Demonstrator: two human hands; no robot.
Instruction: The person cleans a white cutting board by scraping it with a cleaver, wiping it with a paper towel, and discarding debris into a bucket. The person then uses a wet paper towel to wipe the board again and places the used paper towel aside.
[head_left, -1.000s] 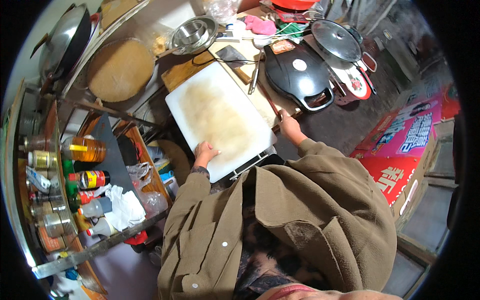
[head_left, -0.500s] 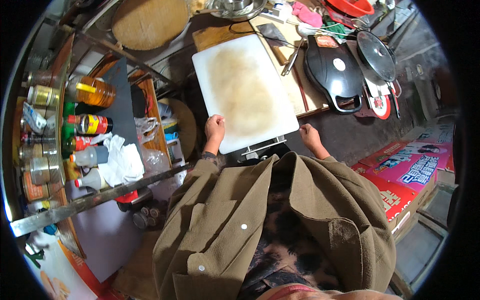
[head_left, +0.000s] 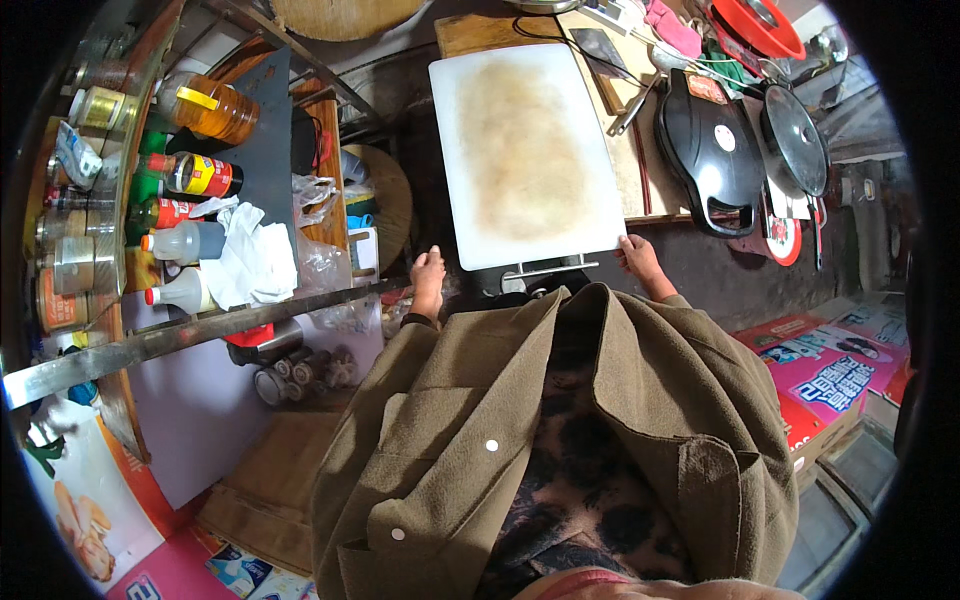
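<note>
A large white cutting board [head_left: 530,160] with a brownish stain across its middle lies in front of me, its near edge above a metal bar handle [head_left: 550,268]. My right hand [head_left: 643,265] pinches the board's near right corner between thumb and fingers. Just off the near left corner, with a small gap, is my left hand [head_left: 427,278]. Its fingers are curled together, and nothing shows in them.
On the right stand a black electric griddle [head_left: 705,150] and a lidded pan [head_left: 795,140]. A knife [head_left: 635,105] lies beside the board. At left, a shelf holds an oil jug [head_left: 215,108], several sauce bottles and white plastic bags [head_left: 250,260]. Printed cartons [head_left: 820,370] sit at lower right.
My left hand has come off the board's left edge. My right hand, apart from the board before, now grips its near right corner. The whole view has shifted and turned slightly.
</note>
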